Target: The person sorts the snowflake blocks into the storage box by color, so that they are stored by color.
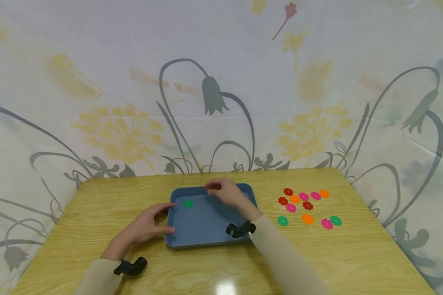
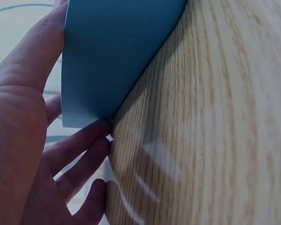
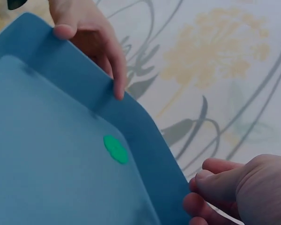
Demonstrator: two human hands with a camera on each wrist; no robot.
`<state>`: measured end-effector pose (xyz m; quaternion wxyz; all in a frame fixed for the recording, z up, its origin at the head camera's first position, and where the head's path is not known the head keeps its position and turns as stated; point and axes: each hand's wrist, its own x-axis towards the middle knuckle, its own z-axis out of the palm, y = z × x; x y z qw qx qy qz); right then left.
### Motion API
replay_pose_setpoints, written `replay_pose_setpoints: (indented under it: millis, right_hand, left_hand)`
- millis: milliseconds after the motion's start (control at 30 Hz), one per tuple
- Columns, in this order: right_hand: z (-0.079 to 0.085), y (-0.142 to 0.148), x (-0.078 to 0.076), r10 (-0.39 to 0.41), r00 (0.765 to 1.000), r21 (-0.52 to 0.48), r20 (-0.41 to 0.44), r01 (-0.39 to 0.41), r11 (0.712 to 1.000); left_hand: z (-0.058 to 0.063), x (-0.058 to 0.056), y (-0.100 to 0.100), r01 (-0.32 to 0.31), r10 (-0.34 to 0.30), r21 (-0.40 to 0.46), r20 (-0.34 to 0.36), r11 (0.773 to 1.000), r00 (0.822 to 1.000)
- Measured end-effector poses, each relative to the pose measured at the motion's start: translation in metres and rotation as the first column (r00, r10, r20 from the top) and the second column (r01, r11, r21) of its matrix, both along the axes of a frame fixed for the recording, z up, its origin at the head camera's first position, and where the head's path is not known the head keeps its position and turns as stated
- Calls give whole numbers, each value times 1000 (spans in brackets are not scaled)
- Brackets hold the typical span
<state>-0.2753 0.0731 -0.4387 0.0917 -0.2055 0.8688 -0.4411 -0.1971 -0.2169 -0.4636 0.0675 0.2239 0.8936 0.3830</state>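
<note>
A blue tray (image 1: pixel 203 229) lies on the wooden table. My left hand (image 1: pixel 147 223) holds its left side. In the left wrist view, my thumb and a fingertip reach the rim of the tray wall (image 2: pixel 112 51), while other fingers touch the outer corner. One green flower-shaped disc (image 1: pixel 188 203) lies flat inside the tray, near the far left corner. My right hand (image 1: pixel 225 192) hovers at the tray's far side with loosely bent fingers. In the right wrist view, the thumb and fingertips (image 3: pixel 196 201) come close together beside the far rim, and nothing shows between them.
Right of the tray, several flower-shaped discs lie spread on the table (image 1: pixel 369 250): red (image 1: pixel 307 205), orange (image 1: pixel 308 219), pink (image 1: pixel 327 224) and green (image 1: pixel 283 221). A cloth with printed flowers (image 1: pixel 214 143) hangs behind the table. Each wrist wears a black device (image 1: pixel 131 267).
</note>
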Motion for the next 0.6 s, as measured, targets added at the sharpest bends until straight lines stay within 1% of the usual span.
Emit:
replay_pose_setpoints:
  millis: [133, 200, 300, 367, 467, 600]
  right_hand:
    - [3, 25, 7, -15, 998, 30, -64, 17, 999]
    - [4, 38, 10, -30, 995, 25, -99, 33, 999]
    - [6, 61, 14, -74, 989, -3, -130, 74, 997]
    - [8, 80, 15, -102, 985, -22, -139, 100, 995]
    - [7, 114, 18, -144, 976, -17, -166, 143, 990]
    - [3, 162, 24, -213, 964, -7, -156, 215, 977]
  left_hand:
    - [0, 0, 2, 1, -1, 2, -3, 1000, 1000]
    - [0, 1, 2, 1, -1, 5, -1, 1000, 1000]
    - [0, 2, 2, 0, 0, 18, 7, 1000, 1000]
    - [0, 2, 2, -1, 1, 21, 6, 1000, 1000]
    - [0, 2, 1, -3, 3, 18, 1, 1000, 1000]
    - [0, 1, 2, -7, 7, 2, -2, 1000, 1000]
